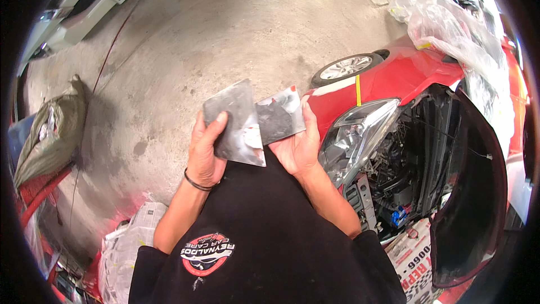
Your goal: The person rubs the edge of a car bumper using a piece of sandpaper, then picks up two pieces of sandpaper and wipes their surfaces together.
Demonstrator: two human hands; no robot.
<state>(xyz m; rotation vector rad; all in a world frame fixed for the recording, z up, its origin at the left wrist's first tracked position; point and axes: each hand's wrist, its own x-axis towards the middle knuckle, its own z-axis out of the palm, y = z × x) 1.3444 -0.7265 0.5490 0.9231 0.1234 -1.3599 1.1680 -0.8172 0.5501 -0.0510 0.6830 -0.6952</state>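
My left hand (203, 153) is closed on a thin, flat grey plate (233, 124), thumb on its face and fingers hidden behind. White smears mark the plate's right side. To its right, my right hand (298, 149) grips a smaller flat plate (289, 110) from below and along its right edge. That one has a dark grey patch, pale smears and a small red spot at its upper corner. The left plate overlaps the edge of the right one; whether they touch I cannot tell. Both are held up in front of my chest.
Close on my right stands a red car (416, 73) with a headlight (357, 129), an exposed engine bay and yellow tape (358, 90). Clear plastic sheeting (444, 19) drapes over it. A full sack (53, 129) sits at left on the concrete floor (214, 28); a white vehicle (84, 19) is far left.
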